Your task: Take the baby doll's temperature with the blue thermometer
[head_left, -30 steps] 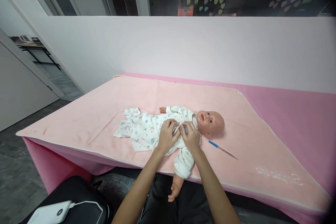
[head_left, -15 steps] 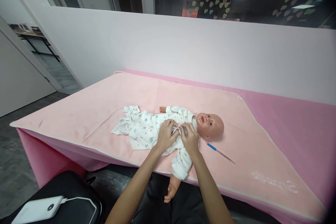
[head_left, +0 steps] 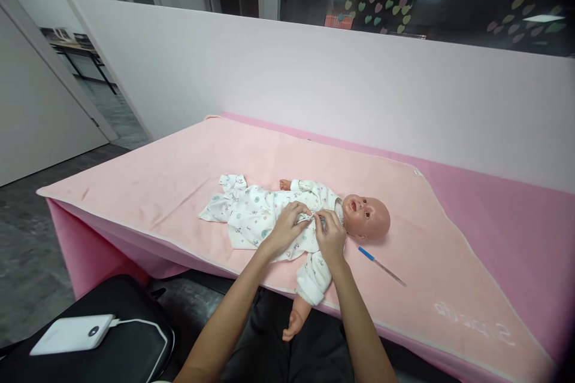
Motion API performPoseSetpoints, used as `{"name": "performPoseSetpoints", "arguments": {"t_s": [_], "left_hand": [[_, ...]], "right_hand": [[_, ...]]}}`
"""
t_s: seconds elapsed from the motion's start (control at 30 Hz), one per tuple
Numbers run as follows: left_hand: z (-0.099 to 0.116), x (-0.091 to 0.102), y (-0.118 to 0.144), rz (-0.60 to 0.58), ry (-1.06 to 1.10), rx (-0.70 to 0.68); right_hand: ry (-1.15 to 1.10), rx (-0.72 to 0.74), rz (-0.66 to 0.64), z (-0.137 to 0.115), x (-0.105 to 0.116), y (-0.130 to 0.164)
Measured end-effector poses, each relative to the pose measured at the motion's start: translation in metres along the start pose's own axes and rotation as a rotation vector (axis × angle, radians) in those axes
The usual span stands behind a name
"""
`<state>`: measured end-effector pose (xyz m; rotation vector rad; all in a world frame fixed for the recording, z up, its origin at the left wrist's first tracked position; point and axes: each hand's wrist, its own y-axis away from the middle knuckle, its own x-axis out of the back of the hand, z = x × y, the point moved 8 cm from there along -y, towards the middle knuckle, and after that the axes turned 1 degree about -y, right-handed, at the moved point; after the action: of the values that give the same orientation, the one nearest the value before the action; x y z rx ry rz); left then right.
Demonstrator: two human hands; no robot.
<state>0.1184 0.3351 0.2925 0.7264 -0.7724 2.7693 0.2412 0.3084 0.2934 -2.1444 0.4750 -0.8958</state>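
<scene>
The doll [head_left: 314, 221] lay on its back on the pink blanket [head_left: 157, 185] over the bench [head_left: 494, 191], head to the right, 1 arm hanging off the near edge. Both hands met at its chest: the left hand [head_left: 287, 228] and the right hand [head_left: 331, 234] each pinched the white printed romper [head_left: 256, 215] just below the collar. A blue-tipped thermometer [head_left: 381, 264] lay near the head.

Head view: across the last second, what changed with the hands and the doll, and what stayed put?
Little changed. Both the left hand and right hand keep pinching the doll's printed garment at the chest; fingers shifted slightly. The doll, thermometer-like stick and pink blanket stayed; only the camera drifted.
</scene>
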Motion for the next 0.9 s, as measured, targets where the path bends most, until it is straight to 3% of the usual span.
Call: {"name": "performPoseSetpoints", "arguments": {"t_s": [0.4, 0.9], "left_hand": [[-0.018, 0.006, 0.002, 0.087, 0.328, 0.121], [0.002, 0.009, 0.004, 0.094, 0.079, -0.04]], "right_hand": [[-0.006, 0.036, -0.012, -0.004, 0.0, 0.001], [-0.015, -0.009, 0.008, -0.001, 0.001, 0.0]]}}
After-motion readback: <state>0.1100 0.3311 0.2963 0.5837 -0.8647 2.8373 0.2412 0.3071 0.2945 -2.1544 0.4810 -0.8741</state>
